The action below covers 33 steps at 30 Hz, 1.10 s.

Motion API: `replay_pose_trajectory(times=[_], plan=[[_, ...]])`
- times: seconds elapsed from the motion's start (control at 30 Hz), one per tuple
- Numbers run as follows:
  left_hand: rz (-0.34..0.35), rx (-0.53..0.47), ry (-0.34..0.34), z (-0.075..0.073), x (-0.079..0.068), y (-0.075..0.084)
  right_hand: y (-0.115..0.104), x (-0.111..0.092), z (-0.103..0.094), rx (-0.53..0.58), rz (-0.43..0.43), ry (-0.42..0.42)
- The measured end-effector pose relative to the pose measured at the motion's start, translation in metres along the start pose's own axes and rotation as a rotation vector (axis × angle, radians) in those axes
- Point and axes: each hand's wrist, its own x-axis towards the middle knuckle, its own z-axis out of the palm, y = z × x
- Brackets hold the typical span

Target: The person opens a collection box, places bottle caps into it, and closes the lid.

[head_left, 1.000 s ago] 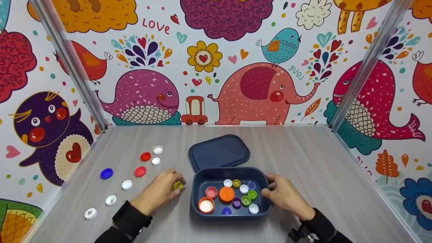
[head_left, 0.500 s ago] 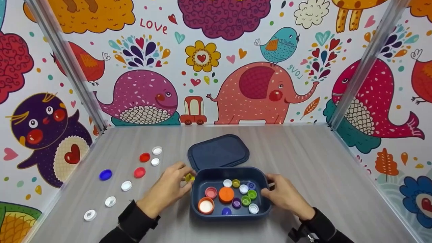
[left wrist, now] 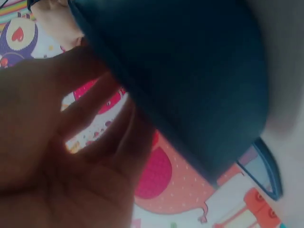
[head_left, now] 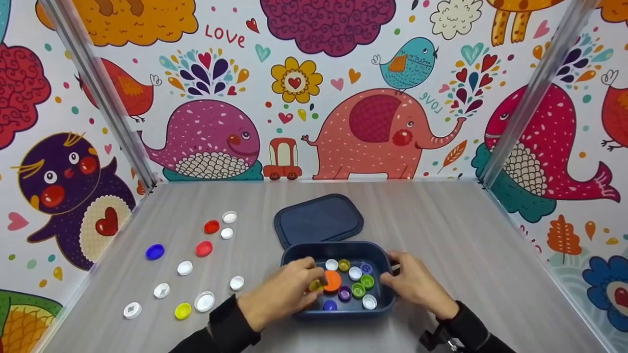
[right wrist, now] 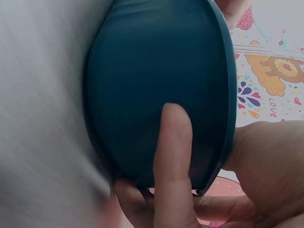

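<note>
In the head view my left hand (head_left: 282,294) pinches a yellow bottle cap (head_left: 315,286) over the left part of a dark blue plastic box (head_left: 343,316). My right hand (head_left: 417,284) grips the box's right side. One finger (right wrist: 173,142) of it lies along the outer wall in the right wrist view. Inside the box are an orange cap (head_left: 333,281), a purple cap (head_left: 345,293), a blue cap (head_left: 330,305), green caps (head_left: 367,280) and white caps (head_left: 369,301). The left hand hides the box's left end. No cap shows in the left wrist view.
The box's dark blue lid (head_left: 319,220) lies flat behind it. Loose caps are spread on the left of the table: a blue cap (head_left: 155,252), red caps (head_left: 204,248), a yellow cap (head_left: 183,311) and several white caps (head_left: 185,267). Printed panels (head_left: 294,127) enclose the table.
My left hand has carried the yellow cap rightward, from beside the box to above its left part. A yellow cap and two white ones have come into sight. The right hand stays put.
</note>
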Motion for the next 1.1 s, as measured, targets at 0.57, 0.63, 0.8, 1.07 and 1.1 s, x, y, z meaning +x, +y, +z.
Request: replay_pose_trajectory(times=[0.57,0.63,0.8,1.07,1.1], plan=[[-0.023,-0.050,0.047,-0.003,0.002,-0.012,0.000,0.002,0.001,-0.014,0.022,0.006],[-0.050,-0.063,0.055,-0.005,0.003,-0.018,0.000,0.002,0.001,-0.013,0.024,0.005],[-0.116,-0.075,0.123,-0.009,0.003,-0.036,0.000,0.003,0.001,-0.014,0.025,0.002],[-0.188,-0.127,0.244,-0.019,-0.004,-0.066,0.000,0.003,0.001,-0.024,0.015,0.005],[-0.207,-0.124,0.255,-0.021,-0.005,-0.070,0.000,0.003,0.001,-0.025,0.010,0.005]])
